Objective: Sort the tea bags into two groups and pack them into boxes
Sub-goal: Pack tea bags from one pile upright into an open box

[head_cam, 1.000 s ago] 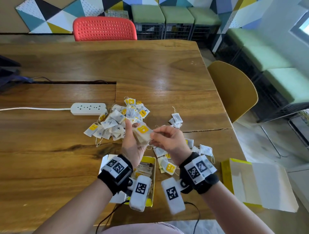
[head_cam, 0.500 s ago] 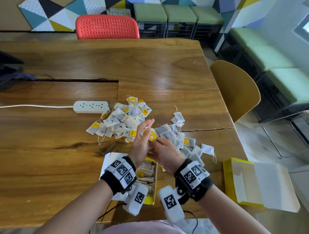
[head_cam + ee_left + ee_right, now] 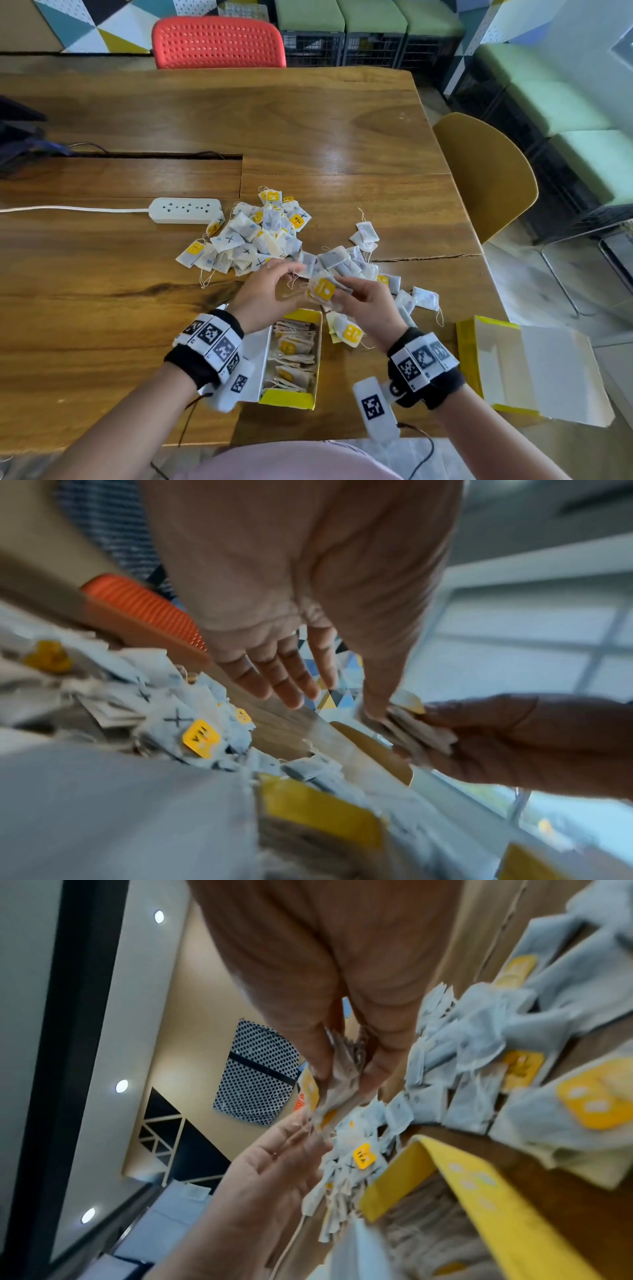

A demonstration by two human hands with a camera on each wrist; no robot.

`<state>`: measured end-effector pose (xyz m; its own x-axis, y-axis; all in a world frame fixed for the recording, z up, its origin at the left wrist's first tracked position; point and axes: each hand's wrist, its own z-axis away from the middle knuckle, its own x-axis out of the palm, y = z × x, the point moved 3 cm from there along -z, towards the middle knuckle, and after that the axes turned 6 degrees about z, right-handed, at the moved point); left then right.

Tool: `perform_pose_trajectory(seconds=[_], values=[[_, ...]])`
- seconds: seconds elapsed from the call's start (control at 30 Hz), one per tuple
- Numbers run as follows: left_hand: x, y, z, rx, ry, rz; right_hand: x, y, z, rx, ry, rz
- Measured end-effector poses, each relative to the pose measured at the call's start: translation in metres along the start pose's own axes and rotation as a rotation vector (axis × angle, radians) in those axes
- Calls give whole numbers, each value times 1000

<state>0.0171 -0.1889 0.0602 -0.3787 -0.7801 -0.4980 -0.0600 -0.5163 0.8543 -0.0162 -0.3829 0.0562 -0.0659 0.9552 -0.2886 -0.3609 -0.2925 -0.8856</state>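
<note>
Head view: the right hand (image 3: 370, 301) is pinching a small stack of tea bags (image 3: 322, 289) just above the far end of the open box (image 3: 287, 399), lengthwise toward the person; the left hand (image 3: 263, 294) is hovering beside it, fingers relaxed and holding nothing. Two boxes are lying on the desk (image 3: 102, 342); the second box (image 3: 534, 370) is sitting well right. Loose bags are too many to count.

Left wrist view: straight fingers (image 3: 287, 680) are holding nothing.

Right wrist view: fingers (image 3: 315, 1053) are clamping the stack.

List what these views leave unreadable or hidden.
- Stack of tea bags: count unclear; right hand covers it in the head view, blur in both wrist views.
- Second box: contents hidden by its white flap, head view.
- Pile markings: mostly blurred, left wrist view.
</note>
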Motion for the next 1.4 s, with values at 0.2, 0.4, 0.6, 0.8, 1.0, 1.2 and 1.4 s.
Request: perform_pose_trajectory(seconds=[0.2, 0.4, 0.6, 0.8, 1.0, 1.2, 1.4], values=[[14, -18, 3, 54, -254, -590, -2, 13, 15, -105, -58, 297], [19, -17, 1, 104, -201, -586, 8, 9, 26, -220, -61, 462], [9, -19, 2, 121, -179, -415, 46, 8, 35, -465, -195, 701], [4, -21, 6, 157, -113, -313, 68, 17, 29, -537, -290, 751], [1, -24, 10, 161, -85, -249, 61, 15, 24, -469, -177, 696], [1, -27, 11, 160, -32, -200, 58, 11, 12, -519, -12, 823], [-4, -29, 20, 210, -10, -164, 56, 11, 8, -562, 80, 914]])
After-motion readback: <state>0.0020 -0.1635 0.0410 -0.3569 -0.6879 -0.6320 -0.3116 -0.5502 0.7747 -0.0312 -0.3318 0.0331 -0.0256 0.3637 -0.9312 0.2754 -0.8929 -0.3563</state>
